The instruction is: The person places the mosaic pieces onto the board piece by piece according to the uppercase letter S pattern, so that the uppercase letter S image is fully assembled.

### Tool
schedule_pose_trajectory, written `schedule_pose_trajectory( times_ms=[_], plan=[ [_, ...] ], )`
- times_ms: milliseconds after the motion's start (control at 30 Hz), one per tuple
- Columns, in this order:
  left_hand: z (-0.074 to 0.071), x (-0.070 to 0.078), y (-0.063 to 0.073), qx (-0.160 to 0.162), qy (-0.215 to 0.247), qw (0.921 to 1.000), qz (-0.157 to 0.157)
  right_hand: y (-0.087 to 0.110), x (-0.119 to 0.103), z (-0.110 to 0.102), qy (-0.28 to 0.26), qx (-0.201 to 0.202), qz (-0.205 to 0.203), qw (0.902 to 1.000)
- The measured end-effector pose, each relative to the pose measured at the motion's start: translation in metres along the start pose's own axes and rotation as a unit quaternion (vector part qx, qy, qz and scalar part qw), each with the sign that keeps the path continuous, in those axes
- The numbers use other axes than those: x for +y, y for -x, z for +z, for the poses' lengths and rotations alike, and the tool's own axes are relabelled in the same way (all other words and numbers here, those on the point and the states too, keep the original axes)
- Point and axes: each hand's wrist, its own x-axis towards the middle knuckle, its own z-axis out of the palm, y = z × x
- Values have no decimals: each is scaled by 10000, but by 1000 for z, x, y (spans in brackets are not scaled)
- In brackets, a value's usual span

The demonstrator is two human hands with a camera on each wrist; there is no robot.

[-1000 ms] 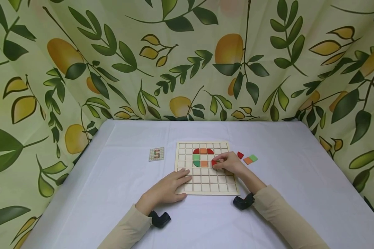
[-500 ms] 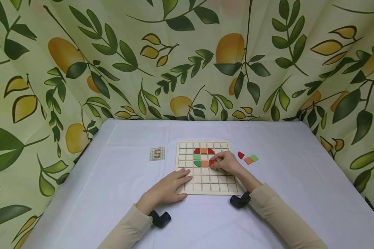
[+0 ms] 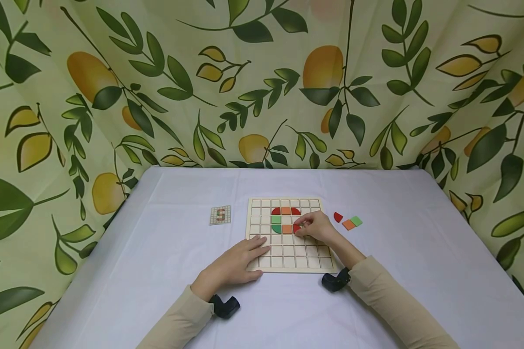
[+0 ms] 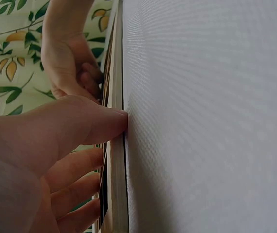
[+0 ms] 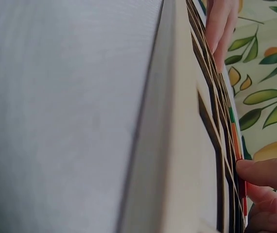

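Observation:
A square wooden grid board (image 3: 284,262) lies on the table. Coloured tiles fill some of its cells: two red corner tiles with an orange square tile (image 3: 286,211) between them, a light green square (image 3: 276,220), a dark green quarter-round (image 3: 277,228) and another orange square (image 3: 286,229). My right hand (image 3: 318,226) pinches a red quarter-round tile (image 3: 296,229) between thumb and fingers, right at the cell beside the lower orange square. My left hand (image 3: 235,261) rests on the board's near left corner, fingers spread and thumb (image 4: 114,124) against the front edge.
Right of the board lie a loose red tile (image 3: 338,217), an orange tile (image 3: 348,224) and a light green tile (image 3: 356,221). A small patterned card (image 3: 220,214) lies to its left. A leaf-print curtain (image 3: 253,97) hangs behind the white-covered table (image 3: 174,194).
My right hand has shifted slightly left with the red tile, bringing it up beside the lower orange square, and has since stayed nearly still. My left hand has not moved.

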Motion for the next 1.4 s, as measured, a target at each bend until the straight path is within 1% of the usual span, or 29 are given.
schedule_pose_trajectory(
  times_ms=[167, 300, 533, 767, 1000, 1167, 1400],
  plan=[
    [0, 0, -1, 50, -37, 9999, 89, 0, -2, 0, 75, 42, 112, 9999],
    [-1, 0, 0, 68, -72, 9999, 112, 1, -2, 0, 73, -2, 72, 9999],
    [0, 1, 0, 27, -31, 10000, 45, 2, 2, -1, -186, 11, 194, 9996],
    [0, 0, -1, 20, -41, 10000, 33, 6, 5, -6, -246, -17, 84, 9997],
    [0, 0, 0, 36, -86, 9999, 69, 12, 5, -12, -263, -127, -39, 9996],
    [0, 0, 0, 70, -120, 9998, 111, 15, 5, -16, -218, -155, -68, 9996],
    [0, 1, 0, 57, -116, 9999, 83, 19, 7, -22, -80, -82, -15, 9999]
  ],
)
